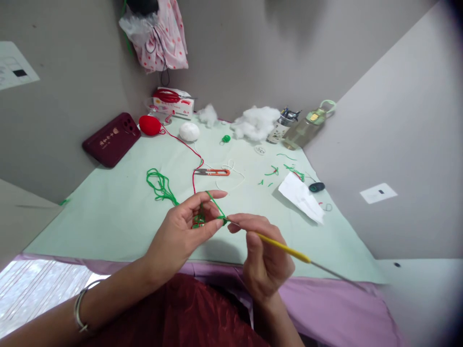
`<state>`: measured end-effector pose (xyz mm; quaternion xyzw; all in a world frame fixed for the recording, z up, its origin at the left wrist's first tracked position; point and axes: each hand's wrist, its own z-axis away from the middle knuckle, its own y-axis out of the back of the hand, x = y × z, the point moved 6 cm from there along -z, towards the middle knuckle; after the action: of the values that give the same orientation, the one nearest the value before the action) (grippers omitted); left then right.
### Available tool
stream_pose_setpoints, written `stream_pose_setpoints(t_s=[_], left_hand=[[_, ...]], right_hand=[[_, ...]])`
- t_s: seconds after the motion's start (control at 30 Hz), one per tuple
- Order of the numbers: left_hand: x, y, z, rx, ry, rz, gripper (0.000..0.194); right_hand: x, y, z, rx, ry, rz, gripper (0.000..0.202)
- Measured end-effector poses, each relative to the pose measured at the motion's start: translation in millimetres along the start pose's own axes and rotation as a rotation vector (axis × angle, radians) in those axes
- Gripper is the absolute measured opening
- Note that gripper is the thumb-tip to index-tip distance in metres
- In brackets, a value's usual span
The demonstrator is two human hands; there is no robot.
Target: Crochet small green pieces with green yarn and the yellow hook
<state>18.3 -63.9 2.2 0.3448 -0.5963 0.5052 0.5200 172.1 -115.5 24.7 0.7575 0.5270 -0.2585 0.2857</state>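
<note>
My left hand [183, 229] pinches a small piece of green crochet work [223, 220] between thumb and fingers, with green yarn [216, 205] stretched over the raised index finger. More green and red stitching shows within the curl of that palm, partly hidden by the fingers. In my right hand [267, 255] is a crochet hook [285, 247] with a yellow handle, its metal tip touching the green work. A loose bundle of green yarn [159, 185] lies on the table beyond my left hand. Thread snips [217, 172] with orange handles rest farther back, a red strand under their blades.
A red yarn ball [150, 125], a white yarn ball [189, 131] and white stuffing [256, 123] lie toward the back. At the left is a maroon phone [113, 140]. A bottle [306, 126], a pen cup [280, 129], white paper [301, 197] and green scraps are on the right.
</note>
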Motion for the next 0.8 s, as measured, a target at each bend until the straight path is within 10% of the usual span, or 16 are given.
stream_pose_setpoints(t_s=[0.23, 0.37, 0.5, 0.8], left_hand=[[-6, -2.7, 1, 0.021, 0.066, 0.152, 0.048], [-14, -8.4, -1, -0.082, 0.315, 0.398, 0.052], [-7, -4.9, -5, -0.055, 0.194, 0.354, 0.043], [-14, -10.4, -4, -0.07, 0.238, 0.38, 0.042]], right_hand=[[-8, -12, 14, -0.047, 0.311, 0.461, 0.043], [-2, -3, 1, 0.09, 0.107, 0.192, 0.03], [8, -1, -13, 0.138, -0.109, -0.134, 0.023], [-7, -12, 0, 0.041, 0.195, 0.299, 0.033]])
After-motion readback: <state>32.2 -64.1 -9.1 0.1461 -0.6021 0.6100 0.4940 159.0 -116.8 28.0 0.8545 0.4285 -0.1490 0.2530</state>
